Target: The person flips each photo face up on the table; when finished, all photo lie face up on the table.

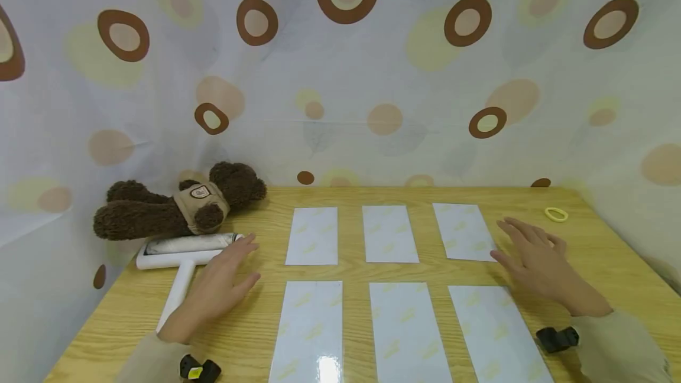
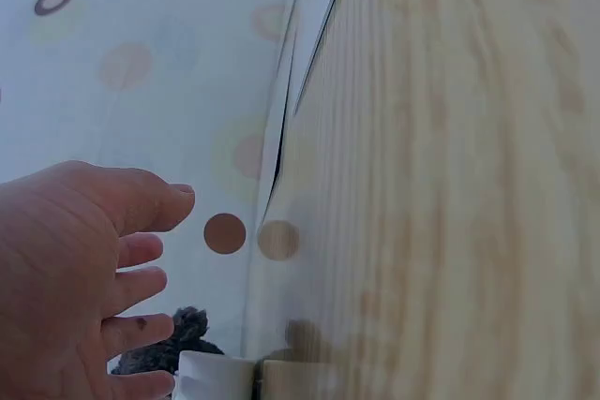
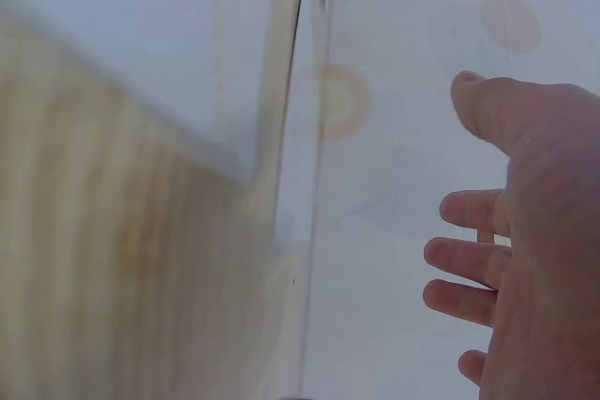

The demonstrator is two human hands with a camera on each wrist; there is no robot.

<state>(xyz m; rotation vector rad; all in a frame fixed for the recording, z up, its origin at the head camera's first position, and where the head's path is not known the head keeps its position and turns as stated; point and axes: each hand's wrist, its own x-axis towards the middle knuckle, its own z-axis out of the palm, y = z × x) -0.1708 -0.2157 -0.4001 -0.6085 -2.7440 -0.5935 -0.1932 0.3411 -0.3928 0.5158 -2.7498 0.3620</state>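
Observation:
My left hand [image 1: 220, 282] hovers over the left of the table with fingers loosely spread and nothing held. In the head view it partly covers a white roller with a T-shaped handle [image 1: 183, 279]. White rectangular sheets with faint yellow marks lie in two rows; the back row holds a left sheet [image 1: 313, 236], a middle one [image 1: 391, 234] and a right one [image 1: 464, 232]. In front are three longer sheets, left [image 1: 308, 327], middle [image 1: 407, 330] and right [image 1: 495, 330]. My right hand [image 1: 540, 259], also holding nothing, is beside the back right sheet, its thumb overlapping that sheet's edge in view.
A brown plush bear [image 1: 199, 203] in a beige top lies on its side behind the roller. At the back right of the wooden table [image 1: 590, 253] lies a small yellow ring [image 1: 556, 214]. A dotted curtain [image 1: 340, 70] hangs along the back and sides.

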